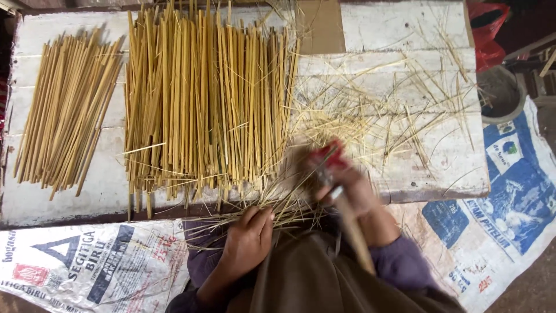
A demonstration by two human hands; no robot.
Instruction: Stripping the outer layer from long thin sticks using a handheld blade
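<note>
While the right hand [347, 185] is smeared by motion, its fingers look curled tight around a tool with a red part near the top and a pale wooden handle [356, 232] running back toward the body; the working end cannot be made out, and it may be a blade.

Left hand [248, 235]: closed over a loose bunch of thin straw-coloured strips [278, 206], pinned at the near edge of the white board [405, 23], just beside the right hand.

Stock on the board: small pile of slender sticks [66, 110] at far left; large pile of split yellow slats [205, 98] at centre, its near ends overhanging the edge; scattered shavings [382, 110] spread to the right.

Surroundings: printed sacks [87, 261] laid on the ground on both sides; a grey round bucket [499, 93] and a red bag [486, 29] at upper right, both cut by the frame.

Risks, as judged:
- Tool and left fingers work close together; a slip along a strip could bring the tool end onto the holding hand.
- The strips are thin and loosely gathered; some could slide free or snap under pressure.
- Shavings tangle with the held bunch and could snag it.
- Overhanging slat ends could be knocked off by a forearm.

Not readable: the tool's tip, the contact point between tool and strip, how many strips are held, and the lap, hidden under brown cloth [313, 278].
</note>
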